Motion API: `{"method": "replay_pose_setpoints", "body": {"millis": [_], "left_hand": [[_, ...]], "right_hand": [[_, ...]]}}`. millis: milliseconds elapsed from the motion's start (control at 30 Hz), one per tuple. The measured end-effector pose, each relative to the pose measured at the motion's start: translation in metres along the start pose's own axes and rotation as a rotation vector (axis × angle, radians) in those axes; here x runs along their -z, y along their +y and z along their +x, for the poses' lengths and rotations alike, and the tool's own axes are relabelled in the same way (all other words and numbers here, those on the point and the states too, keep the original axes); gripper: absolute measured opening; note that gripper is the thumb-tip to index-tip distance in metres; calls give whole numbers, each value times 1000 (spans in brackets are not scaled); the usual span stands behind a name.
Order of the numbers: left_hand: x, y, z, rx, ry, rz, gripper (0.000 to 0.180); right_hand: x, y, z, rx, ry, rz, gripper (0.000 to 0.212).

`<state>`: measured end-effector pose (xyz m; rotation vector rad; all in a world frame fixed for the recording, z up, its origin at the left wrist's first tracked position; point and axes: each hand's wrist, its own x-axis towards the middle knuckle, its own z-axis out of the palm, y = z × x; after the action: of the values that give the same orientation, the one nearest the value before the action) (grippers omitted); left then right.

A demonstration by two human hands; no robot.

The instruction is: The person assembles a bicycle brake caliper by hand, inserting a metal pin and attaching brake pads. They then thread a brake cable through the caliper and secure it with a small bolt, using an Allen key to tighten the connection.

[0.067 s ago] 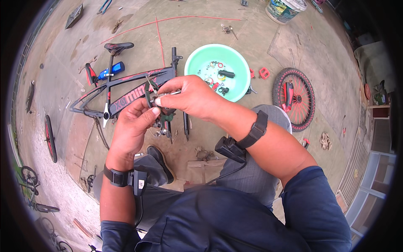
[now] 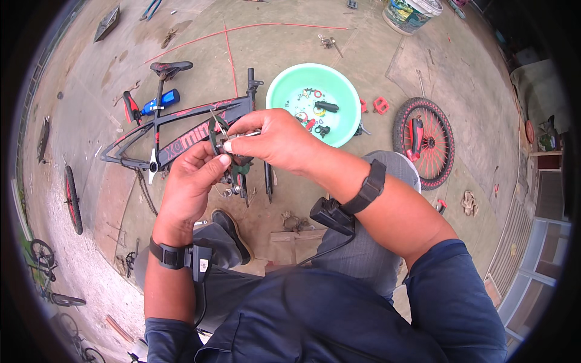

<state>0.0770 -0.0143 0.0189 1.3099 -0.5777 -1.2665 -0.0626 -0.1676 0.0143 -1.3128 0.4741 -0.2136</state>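
My left hand [image 2: 196, 172] is closed around a small dark metal bicycle part [image 2: 243, 161], with its thumb and fingers pressed together. From the right, my right hand [image 2: 269, 139] pinches at the same part with thumb and forefinger. A slim metal rod [image 2: 219, 121] sticks up beside the right fingertips; I cannot make out whether it is a tool or belongs to the part. Fingers cover most of the part, so its exact kind is hidden. Just beyond my hands, a black and pink bicycle frame [image 2: 187, 140] lies on the ground with its saddle [image 2: 171, 68] attached.
A mint-green basin [image 2: 284, 91] with small loose parts stands ahead, slightly right. Right of it lie a red pedal [image 2: 380, 105] and a wheel [image 2: 428, 163] with red spokes. A blue bottle [image 2: 162, 101] rests by the frame; a bucket [image 2: 407, 24] stands far off.
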Motion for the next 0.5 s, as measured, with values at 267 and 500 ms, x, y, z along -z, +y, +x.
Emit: {"method": "replay_pose_setpoints", "body": {"millis": [267,500], "left_hand": [[-4,2,0,-35,4,68,14],[-3,3,0,-43,2,115,7]], "right_hand": [[3,0,0,-28,-22,-10,25],[0,1,-1,-23,73,-77,25]]}}
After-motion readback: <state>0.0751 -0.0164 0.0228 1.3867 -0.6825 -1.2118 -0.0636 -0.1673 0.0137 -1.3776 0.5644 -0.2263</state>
